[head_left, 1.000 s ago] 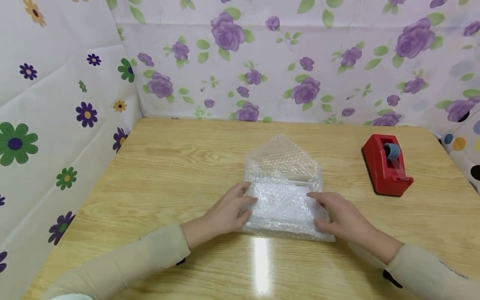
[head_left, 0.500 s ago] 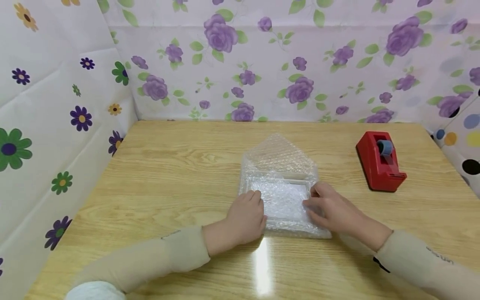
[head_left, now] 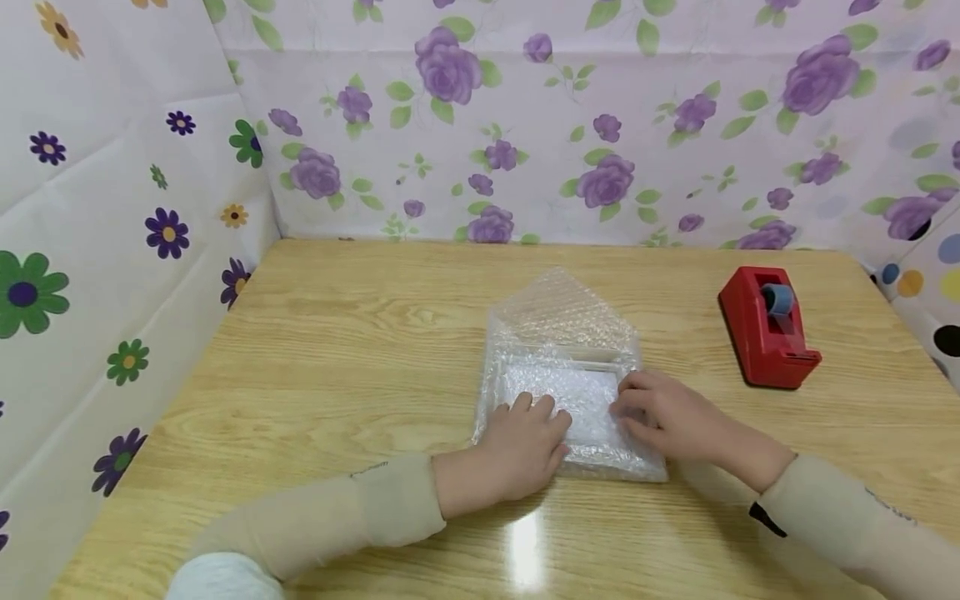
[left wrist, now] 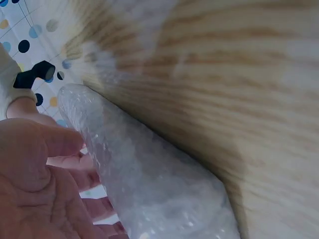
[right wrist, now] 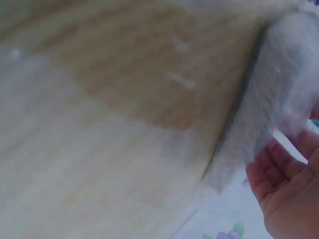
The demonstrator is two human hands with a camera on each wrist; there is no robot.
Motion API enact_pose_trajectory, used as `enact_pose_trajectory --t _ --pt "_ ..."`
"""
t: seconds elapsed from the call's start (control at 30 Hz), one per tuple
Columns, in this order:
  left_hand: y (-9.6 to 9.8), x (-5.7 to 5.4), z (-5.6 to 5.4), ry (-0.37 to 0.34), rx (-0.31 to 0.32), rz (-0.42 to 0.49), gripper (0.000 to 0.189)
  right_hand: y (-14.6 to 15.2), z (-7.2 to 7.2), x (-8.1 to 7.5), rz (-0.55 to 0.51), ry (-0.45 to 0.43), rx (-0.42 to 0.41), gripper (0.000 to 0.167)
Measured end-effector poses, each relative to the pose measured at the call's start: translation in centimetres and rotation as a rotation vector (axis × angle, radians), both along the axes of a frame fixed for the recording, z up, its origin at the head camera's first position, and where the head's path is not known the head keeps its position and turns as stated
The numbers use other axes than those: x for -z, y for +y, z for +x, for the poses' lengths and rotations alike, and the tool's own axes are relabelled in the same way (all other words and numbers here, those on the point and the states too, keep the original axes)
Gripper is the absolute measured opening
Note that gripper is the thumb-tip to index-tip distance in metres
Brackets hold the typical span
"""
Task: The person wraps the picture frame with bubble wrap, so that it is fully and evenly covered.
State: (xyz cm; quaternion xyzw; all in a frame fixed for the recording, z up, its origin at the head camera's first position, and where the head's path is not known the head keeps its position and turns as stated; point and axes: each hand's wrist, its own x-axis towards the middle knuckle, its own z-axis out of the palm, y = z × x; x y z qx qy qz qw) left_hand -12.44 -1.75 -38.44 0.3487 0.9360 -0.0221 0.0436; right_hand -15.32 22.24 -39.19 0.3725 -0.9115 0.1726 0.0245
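Observation:
A flat white rectangular thing like a picture frame point(head_left: 588, 392) lies inside clear bubble wrap point(head_left: 648, 467) on the table. The wrap's far end is a pointed flap point(head_left: 566, 312), spread flat on the wood. My left hand point(head_left: 522, 450) rests over the near left part of the package, fingers spread loosely across its top. At the right edge, my right hand point(head_left: 663, 417) touches the wrap with bent fingers. Both wrist views show the package's thick near side, with the left palm point(left wrist: 45, 189) and the right palm point(right wrist: 294, 199) facing it.
A red tape dispenser point(head_left: 768, 329) with a blue tape core stands on the right of the wooden table point(head_left: 360, 333). Flower-printed sheets point(head_left: 525, 125) hang behind the table and on its left. A dotted sheet point(head_left: 937, 292) shows at the right.
My left hand has moved right, from the package's left edge onto its top near the front. My right hand stays at the right edge, fingers more bent than at first.

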Motion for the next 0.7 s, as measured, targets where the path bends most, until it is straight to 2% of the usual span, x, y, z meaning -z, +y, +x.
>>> enact_pose_trajectory --t 0.2,0.3,0.4,0.47,0.57,0.7 --pt "0.5 -0.3 0.3 -0.091 -0.035 -0.002 0.043 0.5 -1.8 -1.7 0.016 -0.23 -0.07 0.016" --pt "0.7 -0.4 0.3 -0.102 -0.04 -0.013 0.044 0.5 -3.3 -3.1 0.022 -0.365 -0.08 0.019" --pt "0.7 -0.3 0.4 -0.094 -0.032 -0.013 0.045 0.2 -5.2 -4.4 0.023 -0.455 -0.043 0.021" --pt "0.7 -0.2 0.4 -0.09 -0.022 -0.011 0.046 -0.3 -6.6 -4.9 0.013 -0.455 -0.014 0.022" --pt "0.7 -0.2 0.4 -0.075 -0.011 -0.014 0.046 -1.4 -8.9 -5.5 0.007 -0.393 0.049 0.025" --pt "0.6 0.0 0.5 -0.061 -0.008 -0.029 0.046 -2.9 -11.9 -5.7 0.058 -0.36 0.149 0.039"
